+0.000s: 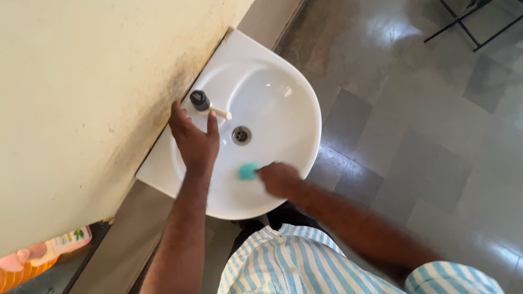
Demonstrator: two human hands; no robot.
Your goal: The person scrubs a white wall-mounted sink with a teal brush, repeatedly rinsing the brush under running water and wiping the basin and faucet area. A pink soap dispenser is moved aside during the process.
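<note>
The room is tiled in grey, glossy floor tiles (414, 125), with a cream wall (81, 109) that carries a dark, grimy streak where it meets the fixture; black metal legs (468, 27) of some furniture show at the top right, and an orange and pink bottle (32, 261) lies low at the bottom left. Against the wall hangs a white sink (294, 92), its bowl looking bright and mostly free of marks, so the scrubbing seems well along, though the stained edge by the wall appears untouched. A drain (241, 135) sits in the middle of the bowl, and a tap (207, 104) with a dark knob stands at the back rim. The left hand (193, 139) rests on the rim beside the tap, fingers spread and holding nothing. The right hand (278, 178) is blurred, but it seems to pinch a small teal sponge (248, 171) against the near inner wall of the bowl, just below the drain.
</note>
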